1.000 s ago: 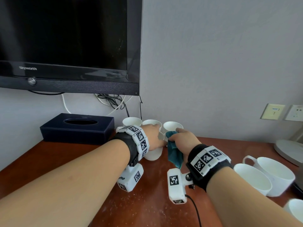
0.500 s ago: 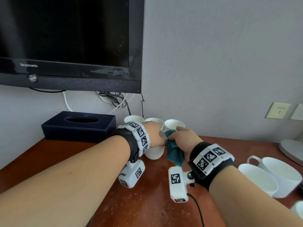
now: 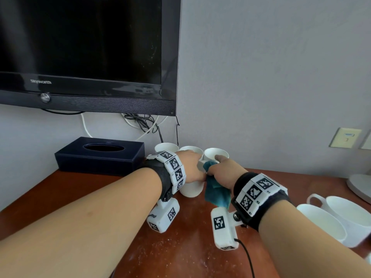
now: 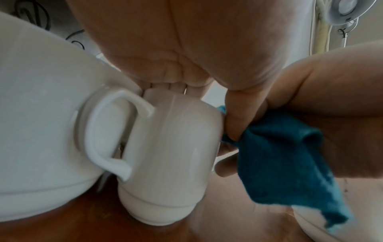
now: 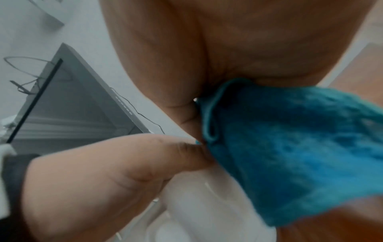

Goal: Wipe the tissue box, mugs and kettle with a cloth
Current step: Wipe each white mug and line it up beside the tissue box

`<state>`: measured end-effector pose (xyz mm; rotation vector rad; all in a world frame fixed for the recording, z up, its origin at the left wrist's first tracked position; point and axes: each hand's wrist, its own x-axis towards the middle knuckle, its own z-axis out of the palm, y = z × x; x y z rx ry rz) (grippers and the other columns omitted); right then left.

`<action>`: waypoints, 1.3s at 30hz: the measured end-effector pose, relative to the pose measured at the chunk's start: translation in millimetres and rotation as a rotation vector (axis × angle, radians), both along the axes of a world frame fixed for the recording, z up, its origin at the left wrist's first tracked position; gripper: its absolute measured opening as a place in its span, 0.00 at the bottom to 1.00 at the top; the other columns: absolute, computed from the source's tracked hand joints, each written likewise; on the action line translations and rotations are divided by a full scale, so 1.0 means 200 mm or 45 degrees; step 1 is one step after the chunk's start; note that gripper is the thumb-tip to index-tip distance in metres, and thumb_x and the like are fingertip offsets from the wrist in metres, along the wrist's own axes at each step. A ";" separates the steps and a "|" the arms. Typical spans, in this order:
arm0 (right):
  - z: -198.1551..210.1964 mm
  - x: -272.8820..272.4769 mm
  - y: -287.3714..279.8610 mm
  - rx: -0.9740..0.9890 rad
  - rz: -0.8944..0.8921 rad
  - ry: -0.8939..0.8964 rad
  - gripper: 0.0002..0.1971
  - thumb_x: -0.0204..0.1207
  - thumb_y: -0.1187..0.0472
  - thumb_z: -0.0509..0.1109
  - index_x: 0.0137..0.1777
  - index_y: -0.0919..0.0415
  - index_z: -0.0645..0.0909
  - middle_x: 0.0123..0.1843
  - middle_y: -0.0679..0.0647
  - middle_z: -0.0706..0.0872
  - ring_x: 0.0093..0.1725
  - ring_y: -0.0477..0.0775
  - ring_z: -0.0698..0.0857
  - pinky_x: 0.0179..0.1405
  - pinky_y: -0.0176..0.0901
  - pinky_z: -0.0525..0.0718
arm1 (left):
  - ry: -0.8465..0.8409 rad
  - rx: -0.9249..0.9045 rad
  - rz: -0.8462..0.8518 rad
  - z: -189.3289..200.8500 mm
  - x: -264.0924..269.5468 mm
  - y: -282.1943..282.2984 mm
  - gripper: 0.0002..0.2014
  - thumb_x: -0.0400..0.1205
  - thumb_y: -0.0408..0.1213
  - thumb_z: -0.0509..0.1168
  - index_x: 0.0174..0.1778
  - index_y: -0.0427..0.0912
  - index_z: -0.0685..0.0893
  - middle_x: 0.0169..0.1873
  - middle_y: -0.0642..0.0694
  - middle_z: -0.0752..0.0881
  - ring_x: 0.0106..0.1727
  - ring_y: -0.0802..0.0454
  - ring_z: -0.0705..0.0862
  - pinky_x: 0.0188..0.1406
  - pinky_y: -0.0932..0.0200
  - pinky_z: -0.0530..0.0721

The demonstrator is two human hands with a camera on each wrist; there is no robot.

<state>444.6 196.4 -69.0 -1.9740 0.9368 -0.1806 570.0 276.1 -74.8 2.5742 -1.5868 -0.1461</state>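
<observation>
Mug (image 3: 190, 189) wiping in progress at table (image 3: 80, 189) rear: left hand (image 3: 191, 167) gripping mug, right hand (image 3: 224, 173) clutching cloth (image 3: 215, 194) against it. Tissue box (image 3: 100, 157), remaining mugs, kettle: wiped status indeterminable.

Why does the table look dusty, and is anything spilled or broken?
Pale specks are scattered over the wooden table, near the wrists; what they are can't be told. Nothing looks broken. The mug in the left hand looks whole, and the right hand holds the teal cloth against it.
</observation>
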 end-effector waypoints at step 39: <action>0.36 -0.90 0.01 -0.139 -0.352 -0.287 0.11 0.75 0.72 0.68 0.51 0.63 0.89 0.53 0.63 0.94 0.58 0.66 0.91 0.68 0.64 0.87 | 0.305 -0.184 0.014 0.05 -0.79 0.13 0.23 0.87 0.55 0.67 0.75 0.49 0.80 0.62 0.51 0.86 0.61 0.49 0.85 0.57 0.57 0.83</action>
